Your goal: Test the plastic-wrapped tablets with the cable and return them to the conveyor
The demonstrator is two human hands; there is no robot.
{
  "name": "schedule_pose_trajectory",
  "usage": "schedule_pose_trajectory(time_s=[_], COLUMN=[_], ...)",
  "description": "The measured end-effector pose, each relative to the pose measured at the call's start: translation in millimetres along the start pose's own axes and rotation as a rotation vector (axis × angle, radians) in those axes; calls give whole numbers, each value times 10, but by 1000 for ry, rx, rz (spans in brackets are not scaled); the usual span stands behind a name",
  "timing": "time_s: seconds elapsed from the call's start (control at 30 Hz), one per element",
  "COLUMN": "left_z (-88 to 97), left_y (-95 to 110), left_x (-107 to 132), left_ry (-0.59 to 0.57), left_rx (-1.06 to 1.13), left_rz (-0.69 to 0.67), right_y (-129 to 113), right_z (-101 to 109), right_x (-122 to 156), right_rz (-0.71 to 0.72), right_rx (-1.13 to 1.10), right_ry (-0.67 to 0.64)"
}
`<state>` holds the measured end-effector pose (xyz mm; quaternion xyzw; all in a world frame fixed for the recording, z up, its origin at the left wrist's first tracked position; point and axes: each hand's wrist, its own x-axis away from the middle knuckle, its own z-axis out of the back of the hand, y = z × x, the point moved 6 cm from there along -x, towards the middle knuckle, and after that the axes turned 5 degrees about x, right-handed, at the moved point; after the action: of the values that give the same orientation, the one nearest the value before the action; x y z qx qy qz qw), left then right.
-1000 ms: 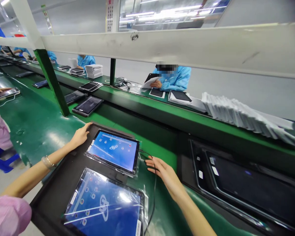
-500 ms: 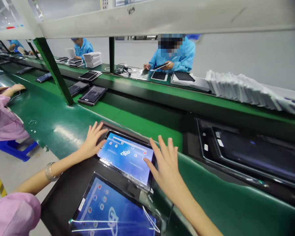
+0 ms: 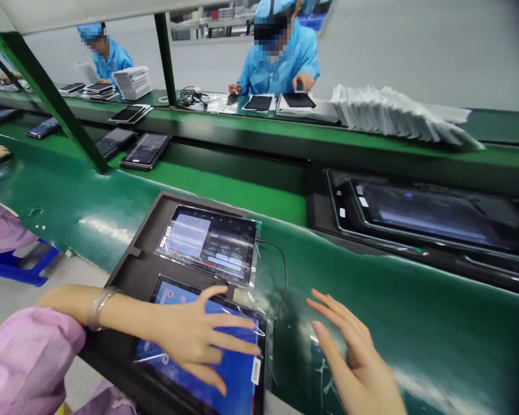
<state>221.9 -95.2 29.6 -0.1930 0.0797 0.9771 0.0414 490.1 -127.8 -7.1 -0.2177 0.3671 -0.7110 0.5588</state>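
Note:
My left hand, fingers spread, is over the nearer tablet, which shows a blue screen with icons and has a white label near its right edge. I cannot tell whether the fingertips touch the glass. My right hand holds nothing, its fingers apart above the green bench to the right of the tablets. Beyond my left hand, a second tablet displays a dark screen with a pale panel. A thin black cable runs by its right side. Both tablets lie on a black tray.
Large dark tablets lie stacked at the right. Several more tablets rest on the green line at the left. Opposite, a co-worker in blue sits near a row of white sleeves. A green post slants at the left.
Both hands have left the farther tablet: the left came nearer over the closer tablet, the right moved down and right. The farther screen went from blue to dark with a panel.

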Motion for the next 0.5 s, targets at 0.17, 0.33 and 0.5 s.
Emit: schedule_pose_trajectory(time_s=[0.17, 0.33, 0.5], left_z=[344, 382, 247], left_y=[-476, -1025, -1225], left_x=[415, 606, 664], left_ry=[-1, 16, -49], left_rx=[20, -142, -149], left_rz=[352, 616, 656], right_y=[292, 197, 145], right_z=[58, -180, -288], right_x=[-101, -460, -643], right_rz=[-224, -198, -156], right_rx=[-149, -218, -232], right_ry=[27, -32, -44])
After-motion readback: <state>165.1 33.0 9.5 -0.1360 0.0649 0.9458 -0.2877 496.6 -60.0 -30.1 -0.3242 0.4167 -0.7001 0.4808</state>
